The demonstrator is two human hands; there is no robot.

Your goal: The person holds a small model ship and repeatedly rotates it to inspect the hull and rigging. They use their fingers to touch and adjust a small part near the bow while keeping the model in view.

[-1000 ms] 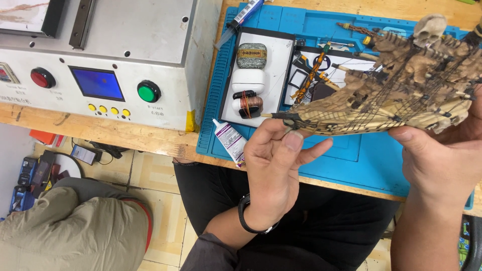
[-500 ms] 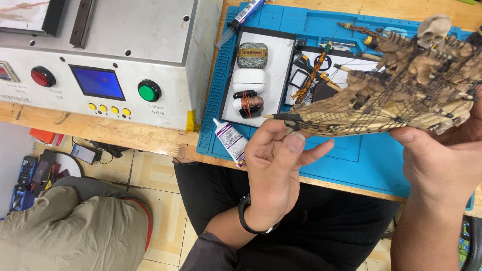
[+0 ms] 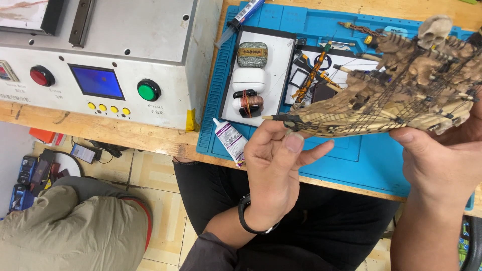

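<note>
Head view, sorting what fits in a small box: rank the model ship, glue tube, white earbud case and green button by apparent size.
1. model ship, though held nearer the camera
2. glue tube
3. white earbud case, close to the tube, unsure
4. green button

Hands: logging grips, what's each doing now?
Left hand: open, fingertips at the ship model's bow tip.
Right hand: holding the ship model.

grey machine [image 3: 150,45], glue tube [image 3: 230,140] on blue mat [image 3: 351,165], white tray [image 3: 281,55].
</note>
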